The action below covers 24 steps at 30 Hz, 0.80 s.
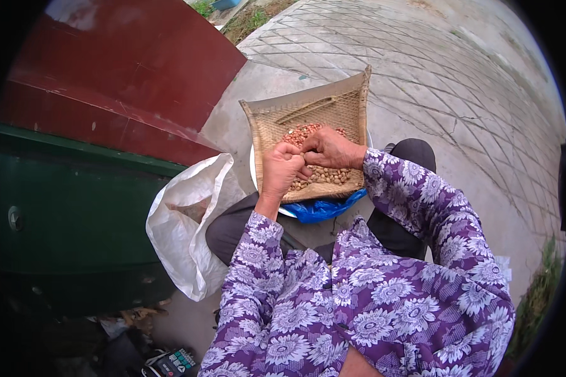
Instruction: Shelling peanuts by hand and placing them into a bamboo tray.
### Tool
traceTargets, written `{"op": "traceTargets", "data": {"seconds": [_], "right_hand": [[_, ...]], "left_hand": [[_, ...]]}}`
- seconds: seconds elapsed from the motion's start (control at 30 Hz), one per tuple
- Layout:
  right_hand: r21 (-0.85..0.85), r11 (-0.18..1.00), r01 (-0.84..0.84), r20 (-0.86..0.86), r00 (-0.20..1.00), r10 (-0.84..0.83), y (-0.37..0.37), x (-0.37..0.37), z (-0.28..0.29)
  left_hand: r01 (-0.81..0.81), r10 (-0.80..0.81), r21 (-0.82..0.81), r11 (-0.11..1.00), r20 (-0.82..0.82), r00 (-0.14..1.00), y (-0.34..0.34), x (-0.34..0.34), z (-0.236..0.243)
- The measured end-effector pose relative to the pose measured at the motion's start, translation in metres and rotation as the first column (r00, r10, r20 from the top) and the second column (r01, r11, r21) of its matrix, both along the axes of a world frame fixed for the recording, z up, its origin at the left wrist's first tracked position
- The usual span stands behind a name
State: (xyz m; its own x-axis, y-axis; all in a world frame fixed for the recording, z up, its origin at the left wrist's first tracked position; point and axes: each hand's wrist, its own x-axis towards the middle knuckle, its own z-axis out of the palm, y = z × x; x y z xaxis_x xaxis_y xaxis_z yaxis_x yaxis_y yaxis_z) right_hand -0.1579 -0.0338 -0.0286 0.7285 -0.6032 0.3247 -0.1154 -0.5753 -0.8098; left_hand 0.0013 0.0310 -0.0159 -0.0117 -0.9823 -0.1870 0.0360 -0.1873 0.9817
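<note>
- Peanut pods (331, 176): tan, apparently unshelled, gathered in the near half of the woven tray (265, 122). Judged as work remaining.
- Left hand (282, 167) and right hand (330, 149): together above the tray, fingers bent, fingertips meeting. Whether a pod is gripped between them cannot be told.
- Reddish kernels (297, 134): loose in the tray beyond the hands. Judged as finished output; shelling appears partly complete. Exact proportion cannot be determined, as the hands cover part of both groups.
- Thin stick (305, 110): lying toward the tray's far side.
</note>
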Motion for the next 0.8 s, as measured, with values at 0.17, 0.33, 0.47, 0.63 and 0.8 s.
{"op": "traceTargets", "data": {"seconds": [0.17,0.33,0.47,0.63,0.8], "right_hand": [[0.056,0.996,0.076,-0.054,0.996,-0.073,0.002,0.007,0.005],[0.610,0.773,0.176,0.056,0.963,-0.264,-0.005,0.008,0.007],[0.595,0.781,0.191,-0.009,0.973,-0.231,-0.011,0.003,0.010],[0.266,0.909,0.321,-0.198,0.941,-0.275,-0.023,-0.001,-0.003],[0.340,0.876,0.343,-0.078,0.938,-0.337,-0.027,0.000,-0.005]], "left_hand": [[-0.132,0.133,0.006,0.991,-0.070,0.989,-0.005,-0.007,0.002],[-0.327,0.349,0.127,0.936,-0.423,0.836,-0.009,-0.008,-0.011],[-0.365,0.401,0.167,0.916,-0.423,0.813,-0.004,0.003,-0.023],[-0.399,0.422,0.140,0.906,-0.235,0.875,-0.005,0.015,-0.027],[-0.377,0.373,0.025,0.926,-0.220,0.901,-0.014,0.015,-0.006]]}}
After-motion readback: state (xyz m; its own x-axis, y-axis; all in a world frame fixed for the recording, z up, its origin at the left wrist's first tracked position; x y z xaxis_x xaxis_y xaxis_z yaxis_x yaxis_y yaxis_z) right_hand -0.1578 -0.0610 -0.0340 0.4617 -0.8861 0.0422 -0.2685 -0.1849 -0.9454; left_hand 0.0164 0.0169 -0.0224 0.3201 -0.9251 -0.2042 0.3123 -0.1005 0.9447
